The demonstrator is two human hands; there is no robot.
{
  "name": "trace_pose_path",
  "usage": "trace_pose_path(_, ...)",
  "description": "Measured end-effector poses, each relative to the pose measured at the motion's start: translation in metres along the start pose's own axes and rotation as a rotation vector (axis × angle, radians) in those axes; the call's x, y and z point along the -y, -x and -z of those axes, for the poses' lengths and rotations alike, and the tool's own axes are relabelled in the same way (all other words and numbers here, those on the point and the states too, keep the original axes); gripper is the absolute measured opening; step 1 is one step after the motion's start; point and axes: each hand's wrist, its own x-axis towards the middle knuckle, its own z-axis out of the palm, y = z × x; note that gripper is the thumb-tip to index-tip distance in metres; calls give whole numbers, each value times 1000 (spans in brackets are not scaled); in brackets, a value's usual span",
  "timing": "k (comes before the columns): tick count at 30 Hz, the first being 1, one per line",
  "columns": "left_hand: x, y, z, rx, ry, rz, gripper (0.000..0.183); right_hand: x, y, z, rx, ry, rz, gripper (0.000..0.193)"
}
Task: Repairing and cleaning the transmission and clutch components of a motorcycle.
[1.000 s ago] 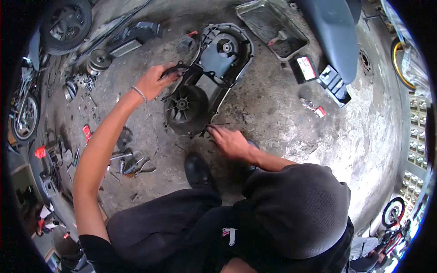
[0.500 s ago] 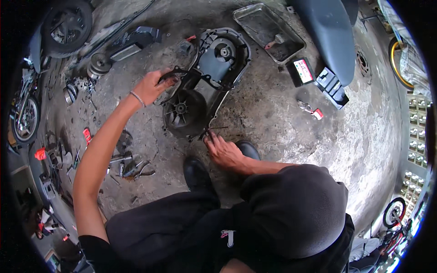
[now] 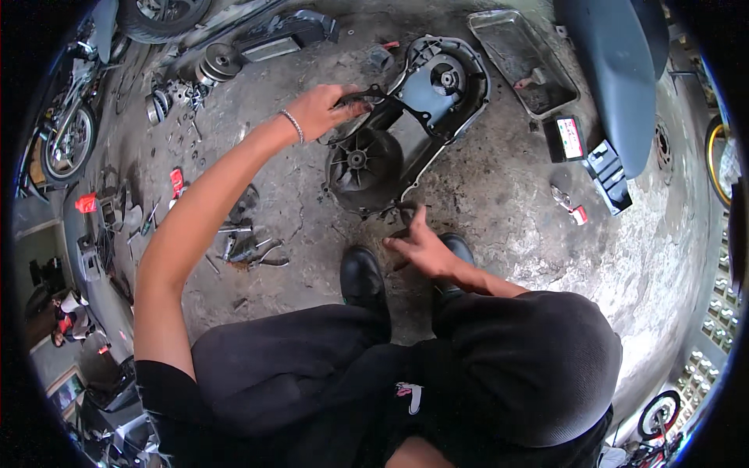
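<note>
A motor scooter's belt-drive case [image 3: 363,187], long and black with a grey metal rim, lies on the concrete floor in front of me. Inside its lower end is a round finned fan [image 3: 356,159]; the upper end holds a shaft hub [image 3: 447,78]. My left hand [image 3: 324,111] is closed on a thin, black, curved bracket-like part [image 3: 377,91] that reaches over the case's middle. Just below the case's lower tip, my right hand [image 3: 425,248] has thumb and fingers apart. Its fingertips are dark and near the rim; whether they touch it, I cannot tell.
A metal tray [image 3: 573,100] with a brush stands at the far right, beside a grey body panel [image 3: 624,86] and a battery box [image 3: 563,139]. Pliers [image 3: 273,254] and other tools lie at left, below a pulley [image 3: 221,61]. My boots [image 3: 363,279] flank my right hand.
The view has shifted, so the floor things sit further right. My right hand has drawn off the case's lower end and spread its fingers. The left hand keeps its hold on the black part.
</note>
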Motion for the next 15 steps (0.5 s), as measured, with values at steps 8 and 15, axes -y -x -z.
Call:
trace_pose_path(8, -1, 2, 2, 38, 11, 40, 42, 45, -16, 41, 187, -75, -448, 63)
trace_pose_path(15, -17, 1, 10, 80, 22, 92, 48, 3, -24, 54, -13, -196, -10, 31)
